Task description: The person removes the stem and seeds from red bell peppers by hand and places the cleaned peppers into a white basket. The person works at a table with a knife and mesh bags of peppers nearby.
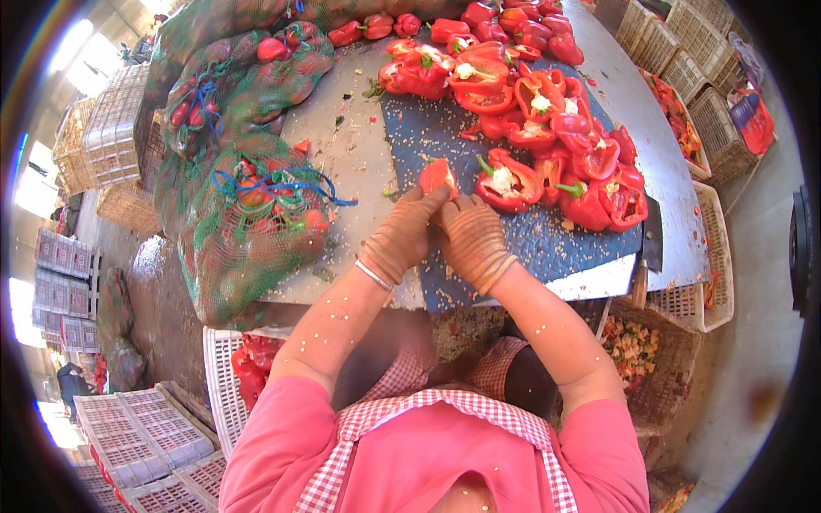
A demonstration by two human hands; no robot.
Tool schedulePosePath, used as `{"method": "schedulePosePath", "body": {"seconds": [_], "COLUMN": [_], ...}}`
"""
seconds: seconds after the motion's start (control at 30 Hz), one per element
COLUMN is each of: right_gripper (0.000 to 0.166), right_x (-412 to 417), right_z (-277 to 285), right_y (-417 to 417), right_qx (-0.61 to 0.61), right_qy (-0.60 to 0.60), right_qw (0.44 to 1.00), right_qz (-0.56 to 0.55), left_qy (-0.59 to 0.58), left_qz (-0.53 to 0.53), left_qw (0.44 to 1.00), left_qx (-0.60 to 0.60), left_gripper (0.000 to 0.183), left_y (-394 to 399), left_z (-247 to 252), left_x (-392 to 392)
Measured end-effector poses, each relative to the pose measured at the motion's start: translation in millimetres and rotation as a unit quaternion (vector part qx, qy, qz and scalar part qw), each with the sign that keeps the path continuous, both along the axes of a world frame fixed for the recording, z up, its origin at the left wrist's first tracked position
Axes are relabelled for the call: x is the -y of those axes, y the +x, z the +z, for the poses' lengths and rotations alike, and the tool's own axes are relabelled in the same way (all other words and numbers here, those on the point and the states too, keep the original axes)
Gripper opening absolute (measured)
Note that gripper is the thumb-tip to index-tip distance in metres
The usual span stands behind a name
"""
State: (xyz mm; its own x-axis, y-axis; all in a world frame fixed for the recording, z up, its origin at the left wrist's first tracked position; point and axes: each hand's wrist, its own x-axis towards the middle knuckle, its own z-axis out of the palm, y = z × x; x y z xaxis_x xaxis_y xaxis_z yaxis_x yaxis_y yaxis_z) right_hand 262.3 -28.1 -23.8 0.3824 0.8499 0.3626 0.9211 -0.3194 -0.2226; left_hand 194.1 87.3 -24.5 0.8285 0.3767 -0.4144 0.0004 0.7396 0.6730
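Observation:
My left hand (399,240), in a tan glove, grips a piece of red bell pepper (439,174) over the blue mat (417,138). Close against it is my right hand (473,240), gloved too, with its fingers curled. Whether the right hand holds anything is hidden. Just beyond the right fingers lies a halved red bell pepper (508,183), green stem and pale seed core showing. A heap of cut peppers (535,96) covers the mat's far and right parts. Loose seeds are scattered over the mat and the metal table (359,154).
Green mesh sacks of peppers (256,237) fill the table's left side. A broad-bladed knife (652,234) lies at the right front edge, its wooden handle jutting out. Plastic crates (717,256) stand along the right side; another crate (221,372) with red peppers is beside my left arm.

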Motion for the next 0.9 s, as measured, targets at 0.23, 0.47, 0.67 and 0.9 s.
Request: {"method": "schedulePosePath", "body": {"seconds": [0.23,0.47,0.67,0.9], "right_gripper": [0.034,0.038,0.033,0.008], "right_x": [38,44,72,134], "right_z": [12,27,46,-3], "right_y": [-15,-28,-42,-18], "right_qx": [-0.193,-0.279,-0.506,-0.129], "right_qy": [0.174,0.055,0.062,0.164], "right_qw": [0.966,0.959,0.86,0.953], "right_qz": [-0.023,-0.021,0.016,-0.218], "left_qy": [0.059,0.181,0.423,0.197], "left_qz": [-0.091,-0.231,-0.24,-0.245], "left_qw": [0.994,0.954,0.871,0.948], "left_qx": [0.018,-0.065,0.071,-0.051], "left_gripper": [0.037,0.036,0.034,0.039], "left_y": [-55,-89,-122,-133], "left_z": [13,49,47,89], "left_x": [22,42,35,66]}}
